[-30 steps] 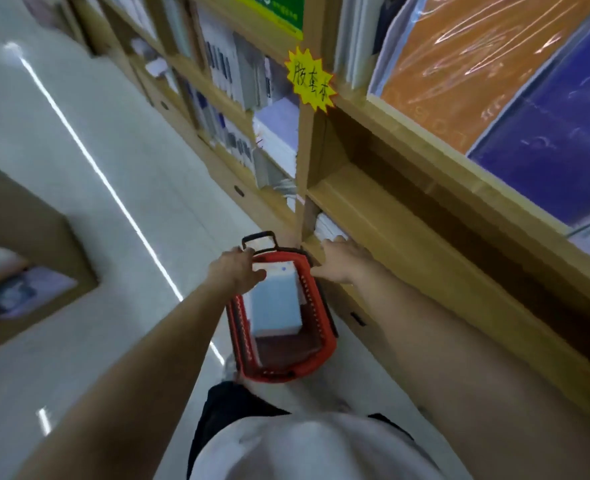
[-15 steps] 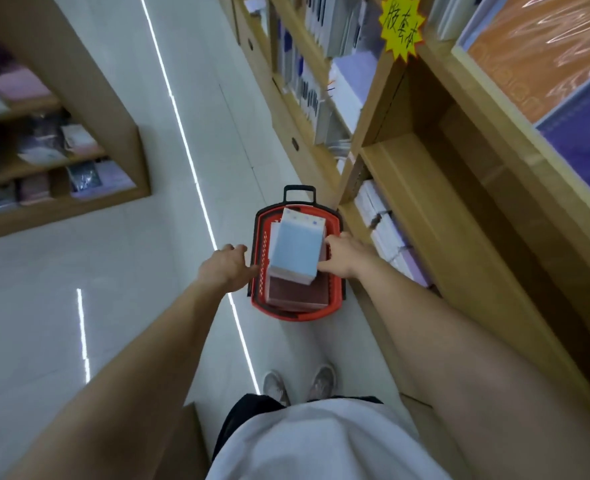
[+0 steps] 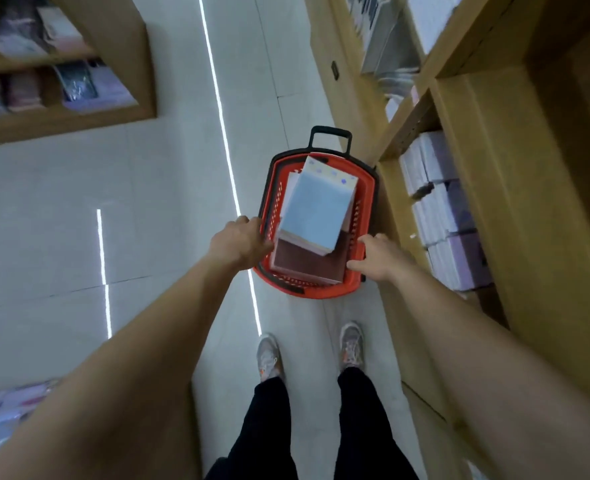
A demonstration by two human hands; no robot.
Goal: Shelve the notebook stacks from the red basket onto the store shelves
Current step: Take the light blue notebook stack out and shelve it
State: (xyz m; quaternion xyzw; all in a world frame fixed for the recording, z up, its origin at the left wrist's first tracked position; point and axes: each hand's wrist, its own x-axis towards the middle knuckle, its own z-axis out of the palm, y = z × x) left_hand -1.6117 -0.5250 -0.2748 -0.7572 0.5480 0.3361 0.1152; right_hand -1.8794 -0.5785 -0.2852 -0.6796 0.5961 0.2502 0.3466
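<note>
A red basket point(image 3: 321, 293) with a black handle point(image 3: 329, 133) stands on the floor beside the wooden store shelves point(image 3: 515, 202). Inside it a light blue notebook stack point(image 3: 316, 209) lies tilted on a dark red-brown stack point(image 3: 304, 263). My left hand point(image 3: 239, 242) is at the basket's left rim, with its fingertips hidden under the blue stack's edge. My right hand point(image 3: 378, 258) is at the right rim, with thumb and fingers stretched toward the red-brown stack's right edge.
The lowest shelf bay to the right holds rows of lilac and white notebook packs point(image 3: 445, 216). Another wooden shelf unit point(image 3: 79, 123) stands across the aisle at the left. My feet point(image 3: 269, 355) are on the pale tiled floor just behind the basket.
The view tipped down from the shelves to the basket. Both hands slid from the sides of the blue stack toward the near end of the basket, beside the red-brown stack.
</note>
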